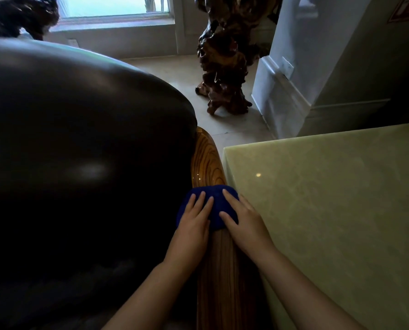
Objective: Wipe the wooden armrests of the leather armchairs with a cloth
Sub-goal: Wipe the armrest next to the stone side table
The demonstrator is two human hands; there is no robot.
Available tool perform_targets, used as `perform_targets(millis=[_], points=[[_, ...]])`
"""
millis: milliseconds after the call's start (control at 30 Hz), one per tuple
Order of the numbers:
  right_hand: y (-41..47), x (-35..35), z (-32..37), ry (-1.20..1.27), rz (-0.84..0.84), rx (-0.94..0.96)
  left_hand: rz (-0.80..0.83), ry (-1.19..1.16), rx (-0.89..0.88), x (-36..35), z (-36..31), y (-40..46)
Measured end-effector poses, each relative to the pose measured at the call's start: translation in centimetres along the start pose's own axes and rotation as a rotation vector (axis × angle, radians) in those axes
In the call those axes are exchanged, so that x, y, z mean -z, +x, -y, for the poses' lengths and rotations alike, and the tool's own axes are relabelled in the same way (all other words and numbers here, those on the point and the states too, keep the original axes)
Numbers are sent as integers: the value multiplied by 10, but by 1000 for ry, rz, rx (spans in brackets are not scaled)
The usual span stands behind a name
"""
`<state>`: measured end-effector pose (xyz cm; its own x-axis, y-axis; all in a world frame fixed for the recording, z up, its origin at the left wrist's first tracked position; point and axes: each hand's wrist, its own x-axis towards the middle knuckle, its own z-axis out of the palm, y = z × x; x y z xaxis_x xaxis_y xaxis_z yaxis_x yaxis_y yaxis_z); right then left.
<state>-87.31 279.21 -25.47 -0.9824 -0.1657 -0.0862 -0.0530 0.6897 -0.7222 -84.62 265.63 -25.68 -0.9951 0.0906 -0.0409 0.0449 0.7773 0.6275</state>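
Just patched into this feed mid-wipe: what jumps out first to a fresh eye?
Both hands, left hand and right hand, lie flat on a blue cloth draped over the glossy wooden armrest at lower centre. The dark leather armchair bulks over the whole left side. A pale green stone-look table sits at the armrest's right, with a gnarled dark wood sculpture standing on the floor beyond.

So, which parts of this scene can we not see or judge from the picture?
- Head view: the armrest under the cloth is covered by the cloth and both hands, left hand and right hand.
- The armchair seat is too dark to read, and the left edge cuts it off.
- The wood sculpture top is cut off by the upper edge.
- Whether the armrest is already clean cannot be told.
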Motion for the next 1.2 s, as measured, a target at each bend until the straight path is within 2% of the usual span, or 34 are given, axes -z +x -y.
perform_targets(millis=[267,400,600,733,900,1033,1200], points=[[53,15,3,-11,89,-26,86,84,-7,24,3,53],[61,23,0,2,154,-31,36,68,-24,34,6,58],[56,21,2,-67,71,-8,-75,7,16,32,5,51],[45,21,5,-175,-7,39,-156,-19,30,26,4,38],[25,27,15,-359,10,114,-197,22,41,24,-9,12],[10,39,29,-450,148,87,-63,105,31,32,-26,-6],[-4,77,59,-356,339,-24,131,-46,177,70,-51,-17]])
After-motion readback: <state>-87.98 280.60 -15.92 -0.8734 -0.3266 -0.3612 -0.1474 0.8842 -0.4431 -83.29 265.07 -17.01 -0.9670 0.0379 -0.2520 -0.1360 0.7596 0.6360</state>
